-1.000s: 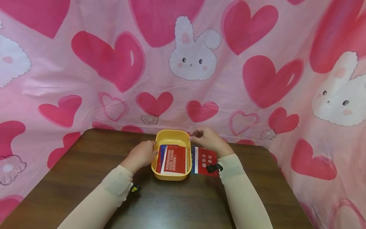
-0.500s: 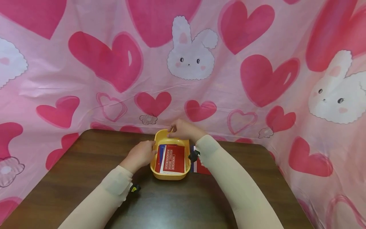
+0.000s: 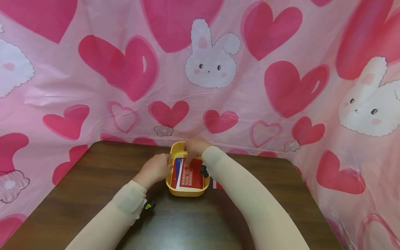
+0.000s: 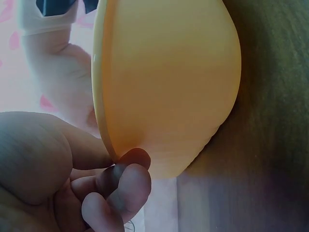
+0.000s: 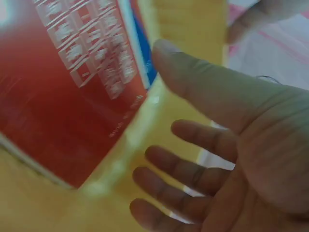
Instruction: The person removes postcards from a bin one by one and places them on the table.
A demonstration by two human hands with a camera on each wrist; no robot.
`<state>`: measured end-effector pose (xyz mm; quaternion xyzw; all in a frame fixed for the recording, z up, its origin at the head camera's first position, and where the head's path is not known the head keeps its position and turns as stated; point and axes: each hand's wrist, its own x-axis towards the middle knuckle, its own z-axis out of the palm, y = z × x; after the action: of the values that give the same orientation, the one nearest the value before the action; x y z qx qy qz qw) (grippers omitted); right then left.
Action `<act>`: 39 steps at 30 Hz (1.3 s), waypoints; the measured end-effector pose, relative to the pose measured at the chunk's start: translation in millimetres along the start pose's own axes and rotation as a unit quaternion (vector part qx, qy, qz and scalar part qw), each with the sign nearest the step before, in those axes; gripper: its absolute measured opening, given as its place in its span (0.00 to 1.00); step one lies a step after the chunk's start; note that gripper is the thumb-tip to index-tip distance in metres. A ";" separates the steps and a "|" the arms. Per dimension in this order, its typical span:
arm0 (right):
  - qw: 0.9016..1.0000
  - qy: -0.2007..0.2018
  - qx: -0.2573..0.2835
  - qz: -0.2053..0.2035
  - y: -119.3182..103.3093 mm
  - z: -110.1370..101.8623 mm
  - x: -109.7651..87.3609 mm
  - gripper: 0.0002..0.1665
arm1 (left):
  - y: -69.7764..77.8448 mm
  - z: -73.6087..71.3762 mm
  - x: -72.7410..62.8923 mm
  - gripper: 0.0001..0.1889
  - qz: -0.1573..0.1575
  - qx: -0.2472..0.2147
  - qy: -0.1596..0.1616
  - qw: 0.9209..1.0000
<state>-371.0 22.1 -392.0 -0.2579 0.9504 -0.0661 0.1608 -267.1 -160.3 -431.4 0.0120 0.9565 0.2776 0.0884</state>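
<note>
A yellow plastic basin [image 3: 187,194] stands on the brown table, holding a small stack of red cards [image 3: 197,180] printed with white characters. A blue edge [image 5: 143,43] and white edges show from under the top card. My left hand [image 3: 155,170] pinches the basin's left rim between thumb and fingers, as the left wrist view shows. Over the far part of the basin is my right hand [image 3: 195,148], nothing in its grasp. In the right wrist view its thumb points toward the cards' edge and its relaxed fingers are spread over the yellow wall.
On the table right of the basin lies another red card with a blue edge [image 3: 217,185], mostly hidden under the right sleeve. A pink curtain [image 3: 140,118] with hearts and rabbits hangs behind the table [image 3: 184,222].
My right hand has moved left from the basin's right rim to over its inside, now lower near the cards. The left hand stays on the rim.
</note>
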 end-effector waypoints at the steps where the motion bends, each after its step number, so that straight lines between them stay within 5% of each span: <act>1: 1.000 -0.007 -0.005 0.004 0.7 2.2 -1.0 0.37 | 0.2 0.2 0.1 0.33 -0.001 -0.002 0.000 1.000; 9: 0.999 0.003 -0.047 0.013 0.4 17.9 -5.9 0.27 | 1.1 0.8 -1.3 0.34 0.000 -0.009 0.006 1.000; 19: 0.997 0.004 -0.077 -0.001 3.0 17.2 -3.9 0.25 | 2.9 1.5 -1.3 0.33 0.002 0.008 0.009 1.000; 27: 0.998 0.025 0.036 -0.041 21.3 -1.8 -2.9 0.14 | 3.5 2.6 -2.2 0.34 -0.007 -0.006 0.004 1.000; 31: 0.986 0.065 0.137 -0.075 33.8 -11.3 -4.0 0.11 | 3.4 2.6 -0.9 0.33 -0.002 0.001 0.009 1.000; 39: 0.933 0.125 0.335 -0.046 64.9 -14.9 -17.0 0.22 | 4.1 1.3 -4.0 0.34 -0.017 -0.014 0.000 1.000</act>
<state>-392.7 87.2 -386.9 -0.2223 0.8724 -0.4201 0.1142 -263.0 -156.4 -429.7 -0.0055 0.9525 0.2898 0.0935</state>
